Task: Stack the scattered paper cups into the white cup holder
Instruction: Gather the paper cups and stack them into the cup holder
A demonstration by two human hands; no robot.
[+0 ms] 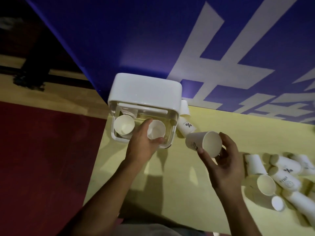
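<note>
The white cup holder (144, 92) stands at the table's far left corner, its clear front open toward me. One paper cup (124, 125) sits inside on the left. My left hand (142, 143) grips a second paper cup (156, 129) inside the holder on the right. To the right of the holder, my right hand (223, 160) holds a third paper cup (203, 144) tilted on its side above the table, mouth facing me. Several scattered paper cups (283, 178) lie on the table at the right.
Two more cups (185, 125) lie beside the holder's right wall against a blue banner (153, 40) with white lettering. The yellow table (179, 184) ends at its left edge over a red floor (42, 159).
</note>
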